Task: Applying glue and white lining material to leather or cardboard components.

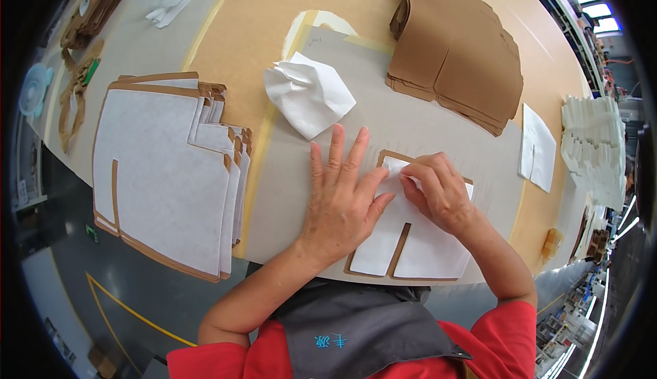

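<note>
A brown, leather-like panel lies at the table's near edge, overlaid by a white sheet with a slot cut up from its near side. The brown shows along the rim and in the slot. My left hand is open, fingers spread, its index finger and thumb resting at the sheet's upper left. My right hand pinches the sheet's far edge beside that index fingertip; the fingers partly hide the pinched bit. Beyond my left hand lies a crumpled white sheet.
At left, a pile of white-faced brown panels overhangs the near edge. Brown panels are stacked at the far right. A slit white sheet and a white stack lie right, with a yellowish tape roll nearer.
</note>
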